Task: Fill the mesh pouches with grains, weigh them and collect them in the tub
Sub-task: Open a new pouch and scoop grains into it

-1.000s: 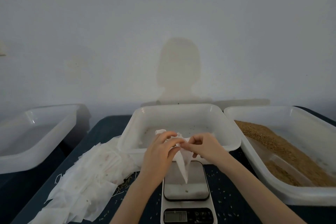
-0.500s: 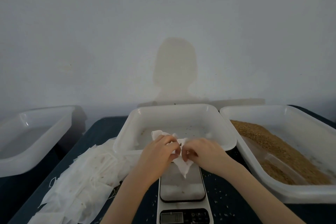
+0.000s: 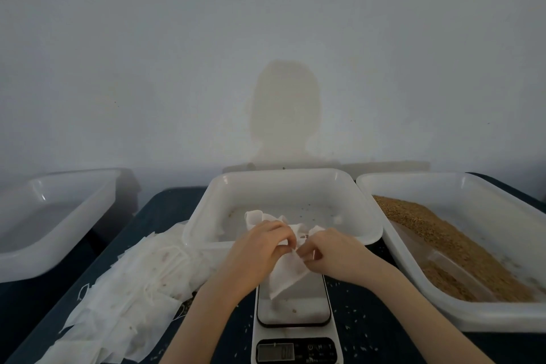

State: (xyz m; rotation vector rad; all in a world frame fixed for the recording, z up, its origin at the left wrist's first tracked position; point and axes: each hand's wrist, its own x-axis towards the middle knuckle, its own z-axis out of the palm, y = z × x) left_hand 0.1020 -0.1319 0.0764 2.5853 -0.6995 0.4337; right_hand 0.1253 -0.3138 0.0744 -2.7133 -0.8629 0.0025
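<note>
Right now both hands are working one mesh pouch just above the scale: left hand is pinching the pouch top w/ curled fingers, right hand is pinching the other side of the mouth, thumb + forefinger. Pouch is hanging limp, lower corner pointing down over the scale platform, looking flat, so prob. empty and being opened; can't tell if the corner is touching the platform. Judgement: step in hand is separating the two mesh layers at the mouth before filling. Doing it well means rubbing the layers apart btw fingertips rather than pulling hard, since thin mesh is likely tearing easily, and keeping the mouth wide w/ one hand so the other is free for scooping. Grains are sitting in the right tub, so the pouch needs carrying over that tub for filling, else more spill on the surface, which is already showing scattered grains. Spare pouches are lying piled left of the scale. Middle tub is sitting right behind the hands, left tub well apart. Scale display is too blurred for reading; check zero before weighing.
</note>
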